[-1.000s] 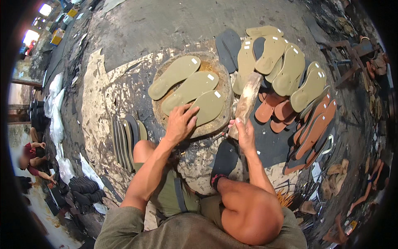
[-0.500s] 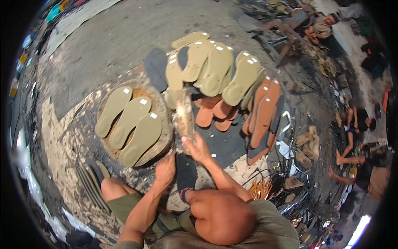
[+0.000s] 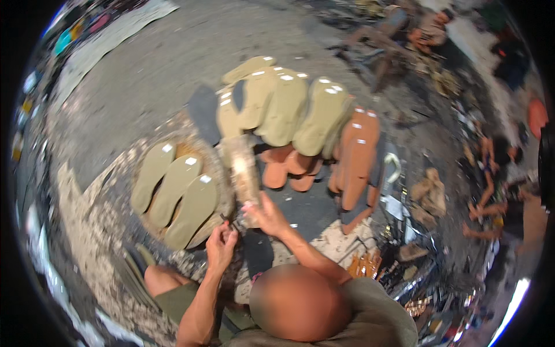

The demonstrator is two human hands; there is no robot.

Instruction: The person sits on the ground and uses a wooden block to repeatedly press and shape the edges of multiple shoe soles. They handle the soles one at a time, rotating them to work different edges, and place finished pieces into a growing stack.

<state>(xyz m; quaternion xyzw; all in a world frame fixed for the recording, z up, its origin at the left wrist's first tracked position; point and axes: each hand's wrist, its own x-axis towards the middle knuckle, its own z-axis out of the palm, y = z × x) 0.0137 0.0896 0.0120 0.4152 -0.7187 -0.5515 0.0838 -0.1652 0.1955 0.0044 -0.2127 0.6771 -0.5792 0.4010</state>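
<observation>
My right hand (image 3: 270,218) is closed round the lower end of a worn, flat wooden block (image 3: 243,173), which stands up past my fingers. My left hand (image 3: 221,246) is pinched at the right edge of a round chopping block (image 3: 226,199). A small dark thing shows at its fingertips, too blurred to name. On the round block lie three olive shoe soles side by side: a left one (image 3: 151,179), a middle one (image 3: 176,194) and a right one (image 3: 193,214), each with a small white label at its upper end.
Beyond the hands are overlapping olive soles (image 3: 283,110), brown soles (image 3: 358,156) and a dark grey sole (image 3: 203,113). More soles (image 3: 136,266) stand by my left knee. At right lie tan scraps (image 3: 428,199) and orange-brown strips (image 3: 364,263). Other people sit at the far right.
The view has shifted, with the far soles now lower and further left. My left hand has turned fingertips up, showing a small dark thing. My right hand still holds the wooden block.
</observation>
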